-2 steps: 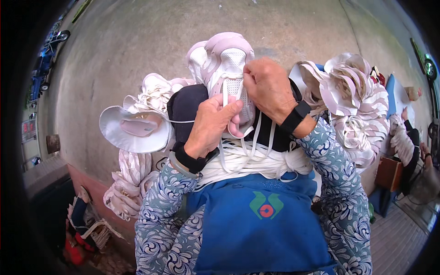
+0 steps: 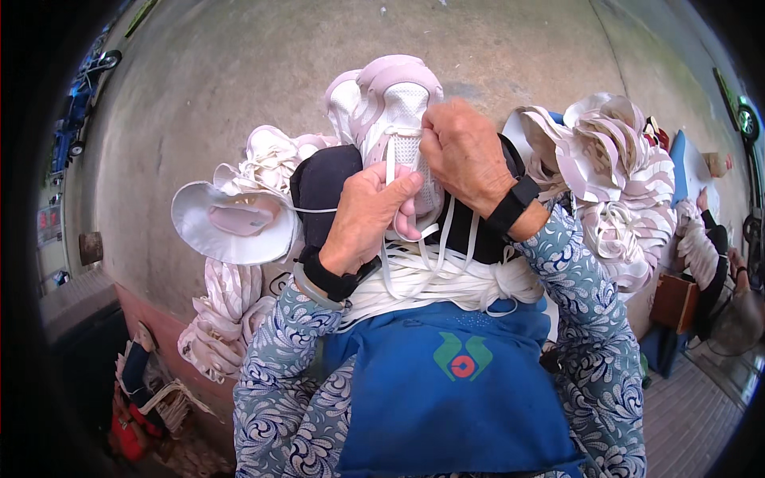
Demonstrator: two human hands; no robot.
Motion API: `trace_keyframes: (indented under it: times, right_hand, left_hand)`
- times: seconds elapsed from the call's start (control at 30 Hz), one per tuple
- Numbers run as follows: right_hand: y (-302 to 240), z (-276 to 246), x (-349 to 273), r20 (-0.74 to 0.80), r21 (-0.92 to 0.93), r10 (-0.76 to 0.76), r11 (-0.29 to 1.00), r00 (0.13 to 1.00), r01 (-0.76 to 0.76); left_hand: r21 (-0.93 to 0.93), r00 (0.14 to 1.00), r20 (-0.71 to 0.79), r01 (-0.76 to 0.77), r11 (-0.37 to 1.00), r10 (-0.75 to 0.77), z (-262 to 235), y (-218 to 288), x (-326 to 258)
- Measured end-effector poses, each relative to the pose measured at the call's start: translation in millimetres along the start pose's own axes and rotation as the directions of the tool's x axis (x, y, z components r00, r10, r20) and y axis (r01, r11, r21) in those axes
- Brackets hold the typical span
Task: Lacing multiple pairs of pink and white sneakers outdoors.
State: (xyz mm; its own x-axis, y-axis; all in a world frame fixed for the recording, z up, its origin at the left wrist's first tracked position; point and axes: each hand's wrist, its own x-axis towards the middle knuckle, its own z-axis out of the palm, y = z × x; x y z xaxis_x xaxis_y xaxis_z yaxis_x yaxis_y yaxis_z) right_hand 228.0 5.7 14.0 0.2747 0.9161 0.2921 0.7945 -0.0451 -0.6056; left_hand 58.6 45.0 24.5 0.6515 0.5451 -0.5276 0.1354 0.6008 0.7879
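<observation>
In front of me a white-and-pink shoe upper (image 2: 404, 99) lies with its rounded toe end pointing away. A white shoelace (image 2: 390, 155) passes across its throat and runs down to my left hand (image 2: 368, 209), whose thumb and fingers are pinched on it. My right hand (image 2: 466, 151) is closed at the upper's right edge; its fingertips are turned in, so what they grip is hidden. Loose lace ends hang below both hands. Beneath them, a thick bundle of white laces (image 2: 438, 283) rests across my lap on a blue apron (image 2: 454, 422).
Stacked shoe uppers (image 2: 613, 151) stand at the right, and more bundled uppers (image 2: 271, 163) at the left. A white curved upper (image 2: 231, 223) lies beside a black pad (image 2: 328, 187). Another person (image 2: 713, 247) sits at far right, near a brown box (image 2: 676, 301).
</observation>
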Motion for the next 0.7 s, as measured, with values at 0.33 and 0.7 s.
trace_keyframes:
  times: [0.33, 0.7]
  right_hand:
    - [22.1, -3.7, 12.8, 0.327, 0.117, 0.235, 0.951, 0.915, -0.286]
    - [-3.8, -43.3, -47.7, 0.393, 0.072, 0.166, 0.975, 0.904, -0.21]
  left_hand:
    - [0.498, 0.995, -0.043, -0.062, 0.865, 0.096, -27.8, 27.4, -34.3]
    - [-0.1, 0.98, 0.075, -0.175, 0.979, 0.183, -49.7, 47.9, -50.9]
